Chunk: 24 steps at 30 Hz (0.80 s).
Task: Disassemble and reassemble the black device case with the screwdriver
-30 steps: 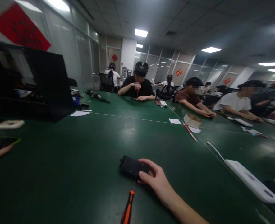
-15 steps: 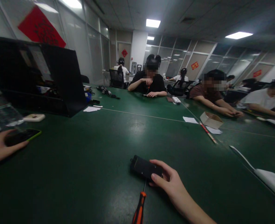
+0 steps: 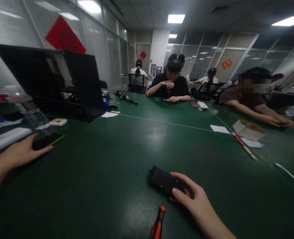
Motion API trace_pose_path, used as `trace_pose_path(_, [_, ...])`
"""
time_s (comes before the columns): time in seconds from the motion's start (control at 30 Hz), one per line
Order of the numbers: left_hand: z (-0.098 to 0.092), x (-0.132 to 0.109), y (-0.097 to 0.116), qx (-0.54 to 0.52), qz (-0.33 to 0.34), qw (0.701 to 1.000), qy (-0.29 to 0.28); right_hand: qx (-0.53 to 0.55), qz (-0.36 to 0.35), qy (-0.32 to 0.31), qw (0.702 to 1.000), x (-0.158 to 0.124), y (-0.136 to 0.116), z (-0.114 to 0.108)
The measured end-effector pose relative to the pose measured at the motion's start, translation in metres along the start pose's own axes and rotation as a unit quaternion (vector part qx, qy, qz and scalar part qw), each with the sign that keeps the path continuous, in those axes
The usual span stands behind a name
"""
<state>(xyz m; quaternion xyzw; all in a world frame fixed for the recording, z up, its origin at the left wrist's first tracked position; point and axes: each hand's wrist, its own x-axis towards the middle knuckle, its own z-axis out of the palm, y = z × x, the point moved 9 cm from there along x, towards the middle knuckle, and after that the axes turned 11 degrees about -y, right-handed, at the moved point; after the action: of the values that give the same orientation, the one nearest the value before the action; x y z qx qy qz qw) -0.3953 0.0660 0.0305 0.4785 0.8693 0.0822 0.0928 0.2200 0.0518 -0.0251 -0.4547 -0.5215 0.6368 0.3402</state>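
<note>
My right hand point(image 3: 196, 196) grips the right end of a small black rectangular device point(image 3: 165, 181), thumb on the near side and fingers around the far side. What the device is, I cannot tell. An orange and black screwdriver point(image 3: 158, 224) lies on the green table, its shaft pointing at the device's near edge; the tip is hidden. Over at the left, my left hand point(image 3: 22, 151) is around a dark phone with a green edge point(image 3: 48, 141), thumb along the near side. Beyond the phone stands a clear plastic bottle point(image 3: 33, 114).
A black open-fronted box point(image 3: 84, 86) stands at the left, with a white case point(image 3: 58, 122) before it. White long object point(image 3: 8, 139) lies beside my left hand. At the right are a small open box point(image 3: 248, 130), papers point(image 3: 220, 128) and a stick point(image 3: 244, 146). Co-workers sit around the table.
The view has turned left, so everything sits further right in the picture. More of my left arm shows. My right hand keeps hold of the black device.
</note>
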Motion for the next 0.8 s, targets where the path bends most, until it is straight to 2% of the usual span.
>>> trace_pose_path(0.03, [0.011,0.003,-0.006,0.037,-0.001,0.998,-0.053,-0.001,0.001,0.001,1.000,0.000,0.000,0.000])
trace_pose_path(0.1, [0.019,0.005,-0.017,0.076,-0.002,0.994,-0.077,-0.003,0.003,0.002,1.000,0.000,0.000,-0.001])
trace_pose_path(0.23, [0.020,0.004,-0.029,0.060,-0.016,0.994,-0.090,-0.009,0.003,0.009,1.000,0.000,-0.003,-0.001])
trace_pose_path(0.3, [0.017,0.002,-0.024,0.048,0.004,0.996,-0.081,-0.015,0.005,0.011,1.000,0.000,-0.005,-0.001])
trace_pose_path(0.4, [0.005,-0.002,-0.008,0.061,0.045,0.997,-0.016,-0.028,0.008,0.015,0.999,-0.002,-0.008,0.000])
trace_pose_path(0.5, [-0.005,-0.006,0.005,0.101,0.053,0.992,0.045,-0.042,0.008,0.017,0.999,-0.005,-0.011,0.001])
trace_pose_path(0.6, [-0.008,-0.009,0.020,0.148,0.075,0.985,0.057,-0.048,0.000,0.027,0.998,-0.006,-0.014,0.001])
trace_pose_path(0.7, [-0.010,-0.013,0.018,0.127,0.070,0.988,0.051,-0.062,0.003,0.043,0.997,-0.007,-0.015,-0.001])
trace_pose_path(0.8, [-0.009,-0.019,0.003,0.063,0.038,0.996,0.049,-0.087,0.008,0.045,0.995,-0.005,-0.017,-0.002])
